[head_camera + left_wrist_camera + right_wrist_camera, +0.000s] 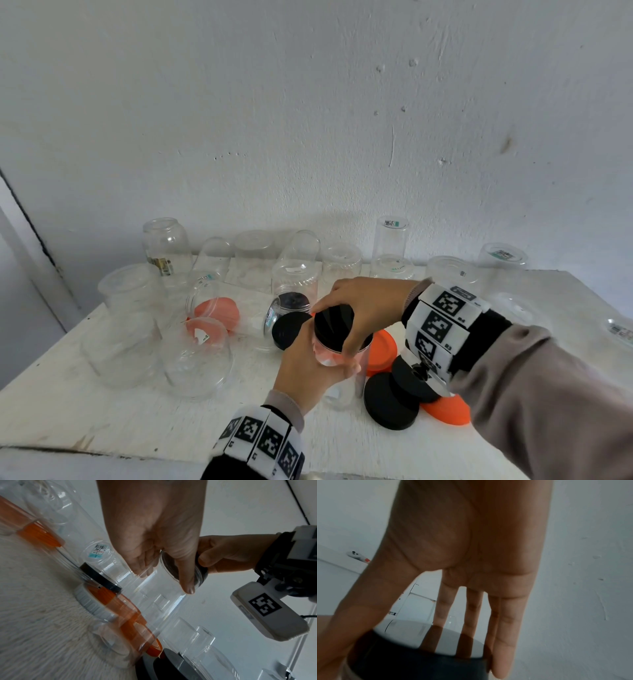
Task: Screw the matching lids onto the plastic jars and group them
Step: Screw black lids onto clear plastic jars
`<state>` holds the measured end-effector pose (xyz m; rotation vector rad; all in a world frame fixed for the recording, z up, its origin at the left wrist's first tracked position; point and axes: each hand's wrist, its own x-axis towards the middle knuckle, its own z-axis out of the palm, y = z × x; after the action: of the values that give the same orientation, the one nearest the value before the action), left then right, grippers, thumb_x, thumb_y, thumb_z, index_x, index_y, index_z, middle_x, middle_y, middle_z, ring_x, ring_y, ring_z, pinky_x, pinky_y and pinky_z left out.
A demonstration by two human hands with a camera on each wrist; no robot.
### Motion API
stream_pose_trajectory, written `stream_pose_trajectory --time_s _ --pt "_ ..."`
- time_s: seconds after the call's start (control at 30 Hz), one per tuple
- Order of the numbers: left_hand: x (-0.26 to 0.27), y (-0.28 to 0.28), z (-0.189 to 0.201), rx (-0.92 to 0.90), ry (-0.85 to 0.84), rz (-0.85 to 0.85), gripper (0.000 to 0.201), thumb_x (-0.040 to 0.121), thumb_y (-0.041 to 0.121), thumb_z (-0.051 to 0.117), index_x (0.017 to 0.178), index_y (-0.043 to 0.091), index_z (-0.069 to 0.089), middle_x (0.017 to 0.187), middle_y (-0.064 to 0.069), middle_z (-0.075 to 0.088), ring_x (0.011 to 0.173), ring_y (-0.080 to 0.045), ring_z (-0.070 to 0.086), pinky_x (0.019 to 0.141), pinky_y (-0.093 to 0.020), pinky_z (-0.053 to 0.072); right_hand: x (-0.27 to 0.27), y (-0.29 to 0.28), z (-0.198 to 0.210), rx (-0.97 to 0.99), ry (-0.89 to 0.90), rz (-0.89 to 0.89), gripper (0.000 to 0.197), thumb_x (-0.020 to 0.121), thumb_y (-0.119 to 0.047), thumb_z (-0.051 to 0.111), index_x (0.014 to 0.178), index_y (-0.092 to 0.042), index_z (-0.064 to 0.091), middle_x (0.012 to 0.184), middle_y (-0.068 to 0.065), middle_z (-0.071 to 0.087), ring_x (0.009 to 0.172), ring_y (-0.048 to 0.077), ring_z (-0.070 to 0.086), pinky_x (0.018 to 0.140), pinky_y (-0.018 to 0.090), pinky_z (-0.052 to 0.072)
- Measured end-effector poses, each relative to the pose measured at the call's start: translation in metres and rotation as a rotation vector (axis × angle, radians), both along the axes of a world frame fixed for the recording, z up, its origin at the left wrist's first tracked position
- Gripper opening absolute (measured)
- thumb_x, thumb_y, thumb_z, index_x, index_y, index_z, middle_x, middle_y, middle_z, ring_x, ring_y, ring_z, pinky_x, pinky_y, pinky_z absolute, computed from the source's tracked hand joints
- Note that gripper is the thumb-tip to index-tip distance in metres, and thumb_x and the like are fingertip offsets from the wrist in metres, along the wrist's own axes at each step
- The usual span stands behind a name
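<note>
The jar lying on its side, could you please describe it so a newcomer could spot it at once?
Start at the white table against the wall and look left of the two hands. Among the clear jars there, the jar lying on its side points its base towards the hands. Its neighbours stand; it alone lies down, with an orange lid showing through it.

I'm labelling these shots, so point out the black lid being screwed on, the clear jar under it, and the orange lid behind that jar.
black lid (pixel 334 327), head view, its flat top.
clear jar (pixel 346 383), head view, side wall.
orange lid (pixel 382 349), head view, top face.
</note>
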<state>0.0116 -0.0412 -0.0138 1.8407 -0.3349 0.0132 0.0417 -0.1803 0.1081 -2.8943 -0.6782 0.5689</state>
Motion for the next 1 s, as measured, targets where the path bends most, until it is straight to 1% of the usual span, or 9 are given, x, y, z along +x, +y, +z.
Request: stream_pose_trajectory --time_s 0.1,0.2,0.27,0.33,0.47,0.63,0.8,0.93,1.0 --pt "0.0 0.0 0.0 0.002 -0.01 -0.004 0.073 0.063 0.018 0.086 0.124 0.017 0.048 0.113 0.007 0.063 0.107 -0.006 0.059 0.095 -0.027 0.049 0.001 0.001 -0.005 0.0 -0.071 -0.033 0.072 0.067 -0.058 0.075 0.13 -0.035 0.051 0.104 -0.013 0.047 0.102 0.011 0.048 0.08 0.025 0.044" --pt "0.0 0.001 -0.001 0.016 -0.025 -0.013 0.071 0.063 0.017 0.085 0.123 0.021 0.047 0.109 0.011 0.063 0.1 0.005 0.059 0.081 -0.007 0.046 -0.001 0.006 -0.013 -0.04 -0.174 -0.113 0.072 0.064 -0.075 0.066 0.116 -0.027 0.054 0.093 -0.01 0.051 0.085 0.012 0.053 0.063 0.022 0.04" --pt "0.001 0.001 0.0 0.002 -0.018 -0.014 0.071 0.063 0.016 0.085 0.123 0.022 0.047 0.108 0.012 0.063 0.098 0.007 0.058 0.078 -0.004 0.045 -0.001 0.008 -0.014 -0.052 -0.194 -0.136 0.074 0.063 -0.078 0.064 0.115 -0.026 0.054 0.094 -0.008 0.052 0.082 0.012 0.052 0.059 0.021 0.037" --pt "0.001 0.001 -0.001 -0.003 -0.014 -0.017 0.073 0.063 0.016 0.085 0.125 0.021 0.047 0.111 0.01 0.063 0.104 0.0 0.059 0.085 -0.011 0.047 -0.001 0.006 -0.009 -0.026 -0.109 -0.128 0.074 0.067 -0.07 0.068 0.125 -0.028 0.05 0.099 -0.008 0.05 0.094 0.014 0.054 0.064 0.021 0.04" --pt "0.0 0.0 0.0 0.002 -0.007 -0.002 0.076 0.062 0.018 0.086 0.127 0.019 0.046 0.117 0.008 0.061 0.112 -0.007 0.056 0.099 -0.028 0.046 0.0 -0.001 0.001 -0.042 0.052 -0.026 0.084 0.071 -0.042 0.078 0.143 -0.043 0.034 0.127 -0.008 0.039 0.121 0.014 0.039 0.099 0.034 0.042" --pt "0.0 0.0 0.001 0.013 -0.02 -0.003 0.075 0.062 0.017 0.086 0.126 0.016 0.047 0.118 0.006 0.061 0.112 -0.009 0.056 0.1 -0.031 0.047 0.003 -0.003 0.002 -0.001 0.032 -0.009 0.081 0.067 -0.043 0.082 0.138 -0.045 0.042 0.114 -0.014 0.041 0.114 0.01 0.039 0.1 0.034 0.042" --pt "-0.001 0.0 0.001 0.012 -0.027 -0.007 0.073 0.063 0.016 0.086 0.125 0.016 0.048 0.115 0.005 0.062 0.11 -0.008 0.057 0.098 -0.027 0.047 0.006 -0.002 -0.001 0.001 -0.033 -0.02 0.08 0.064 -0.053 0.08 0.135 -0.039 0.046 0.108 -0.016 0.04 0.106 0.008 0.041 0.091 0.029 0.043" --pt "0.0 0.001 0.001 0.004 -0.016 -0.02 0.073 0.063 0.014 0.085 0.124 0.02 0.047 0.113 0.008 0.064 0.106 -0.004 0.059 0.091 -0.018 0.048 0.0 0.004 -0.012 -0.016 -0.167 -0.124 0.067 0.062 -0.073 0.069 0.108 -0.027 0.057 0.087 -0.014 0.052 0.083 0.011 0.055 0.062 0.023 0.041" --pt "0.001 0.001 0.001 -0.005 -0.008 -0.026 0.072 0.062 0.014 0.085 0.124 0.021 0.047 0.112 0.009 0.064 0.107 -0.004 0.059 0.091 -0.017 0.048 -0.002 0.006 -0.015 -0.03 -0.228 -0.15 0.068 0.062 -0.078 0.064 0.102 -0.024 0.055 0.085 -0.01 0.053 0.075 0.01 0.053 0.057 0.022 0.037"
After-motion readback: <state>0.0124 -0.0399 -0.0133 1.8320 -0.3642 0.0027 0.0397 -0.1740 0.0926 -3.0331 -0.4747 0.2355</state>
